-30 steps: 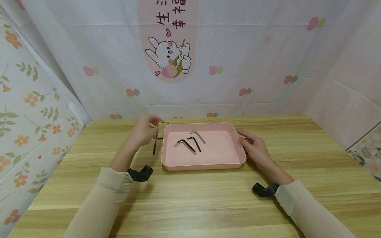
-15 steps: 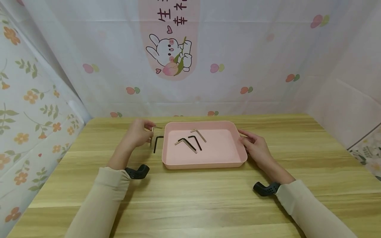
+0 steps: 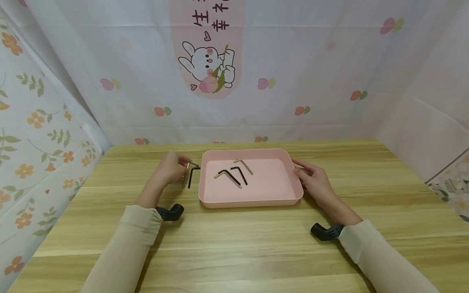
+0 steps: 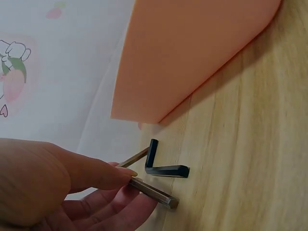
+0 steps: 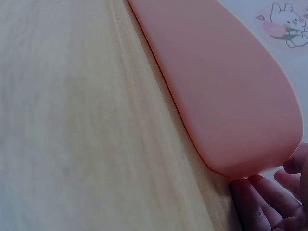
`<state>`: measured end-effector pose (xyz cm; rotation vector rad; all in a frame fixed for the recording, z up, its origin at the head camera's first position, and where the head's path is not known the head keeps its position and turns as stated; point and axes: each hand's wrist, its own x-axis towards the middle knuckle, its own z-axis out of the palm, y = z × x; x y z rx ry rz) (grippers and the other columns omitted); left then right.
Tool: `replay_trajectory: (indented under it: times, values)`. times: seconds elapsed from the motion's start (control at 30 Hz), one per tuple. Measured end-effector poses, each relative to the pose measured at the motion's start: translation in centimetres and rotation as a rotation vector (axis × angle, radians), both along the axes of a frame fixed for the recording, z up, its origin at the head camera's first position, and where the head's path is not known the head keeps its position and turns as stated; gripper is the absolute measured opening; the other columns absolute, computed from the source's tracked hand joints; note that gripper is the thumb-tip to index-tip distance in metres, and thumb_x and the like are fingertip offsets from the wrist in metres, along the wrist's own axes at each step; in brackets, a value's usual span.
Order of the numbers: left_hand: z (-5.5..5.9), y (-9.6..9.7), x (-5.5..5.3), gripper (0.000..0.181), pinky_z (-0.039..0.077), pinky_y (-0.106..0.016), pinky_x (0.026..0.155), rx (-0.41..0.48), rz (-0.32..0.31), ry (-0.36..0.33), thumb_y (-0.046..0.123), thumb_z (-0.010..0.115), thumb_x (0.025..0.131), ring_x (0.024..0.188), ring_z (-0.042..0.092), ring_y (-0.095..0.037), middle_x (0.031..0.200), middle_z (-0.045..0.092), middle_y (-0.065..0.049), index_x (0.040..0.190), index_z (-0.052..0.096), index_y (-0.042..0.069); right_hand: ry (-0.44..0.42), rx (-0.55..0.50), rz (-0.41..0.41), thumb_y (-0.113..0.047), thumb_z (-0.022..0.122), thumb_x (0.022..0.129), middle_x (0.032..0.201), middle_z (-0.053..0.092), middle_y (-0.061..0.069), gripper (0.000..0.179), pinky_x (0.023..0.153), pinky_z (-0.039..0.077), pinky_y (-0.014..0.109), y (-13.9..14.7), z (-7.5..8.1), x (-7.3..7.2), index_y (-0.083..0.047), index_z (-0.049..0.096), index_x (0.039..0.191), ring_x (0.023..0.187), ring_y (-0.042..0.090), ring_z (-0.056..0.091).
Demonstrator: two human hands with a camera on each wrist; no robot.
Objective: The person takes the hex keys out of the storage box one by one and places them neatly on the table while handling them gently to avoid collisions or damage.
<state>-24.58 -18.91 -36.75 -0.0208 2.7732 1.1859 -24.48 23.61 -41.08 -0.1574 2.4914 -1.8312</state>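
I count six hex keys in front of me, three brass and three black, and one pink tray (image 3: pixel 267 191) on the tabletop (image 3: pixel 256 252). Four of the six lie inside the tray, towards its left half: an upper brass key (image 3: pixel 246 167) and a middle black key (image 3: pixel 243 176), each lying singly, then a lower black key (image 3: pixel 235 178) and a lower brass key (image 3: pixel 231 180) that overlap. The other two are outside, past the tray's left wall. My left hand (image 3: pixel 171 169) pinches one of them, the held brass key (image 4: pixel 154 193), between thumb and fingers; I cannot tell whether it touches the tabletop. The outer black key (image 4: pixel 168 171) lies between that pinch and the tray, just beside the wall. My right hand (image 3: pixel 315 181) holds nothing in its grasp: its fingers, loosely bent, rest against the outside of the tray's right end. Two wrist cameras show, a left camera (image 3: pixel 171 212) and a right camera (image 3: pixel 326 232), one at each of my two pale sleeve cuffs (image 3: pixel 141 217).
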Motion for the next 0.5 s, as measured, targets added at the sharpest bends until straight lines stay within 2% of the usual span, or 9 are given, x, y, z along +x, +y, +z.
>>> replay_trajectory:
  times: [0.2, 0.37, 0.5]
  values:
    - [-0.39, -0.04, -0.12, 0.038, 0.060, -0.029, 0.064, 0.008, -0.008, 0.009, -0.006, 0.055, 0.089, 0.092, 0.062, -0.027, 0.113, 0.062, -0.026, 0.125, 0.064, -0.010, 0.001, 0.004, 0.001, -0.022, 0.056, 0.104, 0.113, 0.073, 0.000, 0.050, 0.074, 0.058, 0.017, -0.03, -0.13, -0.12, -0.006, 0.047, 0.151, 0.090, -0.005, 0.068]
    - [-0.47, 0.16, -0.03, 0.036, 0.062, -0.029, 0.064, 0.015, 0.018, -0.011, -0.004, 0.058, 0.090, 0.088, 0.065, -0.024, 0.114, 0.062, -0.026, 0.125, 0.063, -0.012, 0.000, 0.003, 0.000, -0.023, 0.056, 0.104, 0.107, 0.072, -0.005, 0.050, 0.074, 0.058, 0.017, 0.00, -0.24, -0.28, -0.007, 0.048, 0.150, 0.089, -0.005, 0.068]
    - [-0.46, 0.44, 0.08, 0.037, 0.062, -0.028, 0.063, 0.030, 0.040, -0.017, -0.003, 0.058, 0.090, 0.083, 0.064, -0.021, 0.112, 0.062, -0.025, 0.125, 0.063, -0.013, -0.002, 0.001, -0.003, -0.022, 0.057, 0.104, 0.112, 0.073, 0.001, 0.049, 0.074, 0.058, 0.017, -0.01, -0.21, -0.21, -0.007, 0.048, 0.150, 0.090, -0.005, 0.068]
